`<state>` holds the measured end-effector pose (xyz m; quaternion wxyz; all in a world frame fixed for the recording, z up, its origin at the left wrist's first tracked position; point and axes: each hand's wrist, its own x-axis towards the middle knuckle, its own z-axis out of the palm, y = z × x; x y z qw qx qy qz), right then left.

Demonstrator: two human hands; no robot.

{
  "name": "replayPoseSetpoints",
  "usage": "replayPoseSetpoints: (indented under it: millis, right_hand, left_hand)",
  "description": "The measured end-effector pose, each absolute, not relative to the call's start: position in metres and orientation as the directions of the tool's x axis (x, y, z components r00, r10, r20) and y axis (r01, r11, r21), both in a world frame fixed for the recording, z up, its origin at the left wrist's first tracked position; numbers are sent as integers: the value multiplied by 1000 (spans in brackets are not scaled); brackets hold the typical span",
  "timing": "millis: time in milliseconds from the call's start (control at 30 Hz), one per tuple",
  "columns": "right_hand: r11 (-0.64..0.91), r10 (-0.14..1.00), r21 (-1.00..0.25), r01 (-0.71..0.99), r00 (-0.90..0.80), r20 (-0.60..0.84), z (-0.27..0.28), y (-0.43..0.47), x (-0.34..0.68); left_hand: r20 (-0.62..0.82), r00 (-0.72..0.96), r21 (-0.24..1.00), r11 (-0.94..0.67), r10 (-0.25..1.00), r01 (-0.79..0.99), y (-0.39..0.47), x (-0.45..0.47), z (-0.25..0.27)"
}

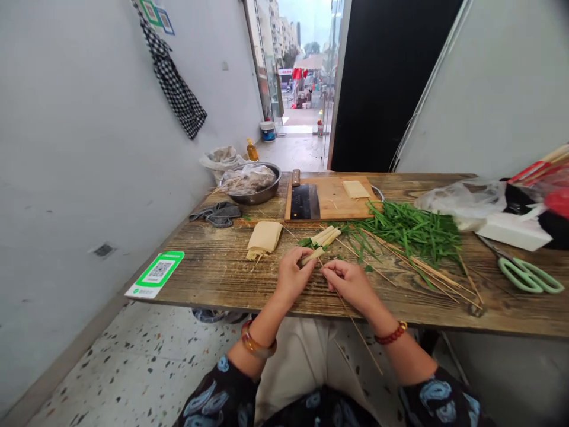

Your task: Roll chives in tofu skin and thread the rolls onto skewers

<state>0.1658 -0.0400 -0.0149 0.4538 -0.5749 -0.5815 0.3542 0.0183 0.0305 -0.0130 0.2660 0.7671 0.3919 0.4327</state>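
My left hand (294, 274) is closed around a pale tofu-skin roll (313, 255) at the table's near side. In a pinch, my right hand (349, 283) grips a thin bamboo skewer (362, 337), whose long end slants down past the table edge. The skewer's upper end meets the roll; whether it has gone through I cannot tell. Just beyond lie several finished rolls (326, 235) with green leaves poking from their ends. A stack of tofu-skin sheets (265, 238) sits to the left, and a heap of cut green chives (413, 231) spreads to the right.
A cutting board (338, 204) at the back bears a cleaver (304, 200) and more tofu skin (356, 190). Loose skewers (427, 270) lie right, near green-handled scissors (528, 276). A metal bowl (262, 194), grey cloth (217, 213) and QR-code card (156, 274) stand left.
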Motion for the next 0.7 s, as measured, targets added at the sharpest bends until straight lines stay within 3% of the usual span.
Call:
replayPoseSetpoints:
  millis: [267, 533, 700]
  right_hand:
    - [128, 982, -941, 314, 96, 166, -20, -34, 166]
    - [67, 988, -967, 245, 119, 98, -19, -35, 158]
    - [110, 966, -948, 300, 193, 173, -13, -41, 160]
  left_hand:
    - [495, 411, 682, -636, 765, 362, 34, 20, -14]
    - [540, 432, 582, -691, 722, 428, 36, 16, -16]
    - [578, 432, 556, -721, 692, 413, 39, 14, -1]
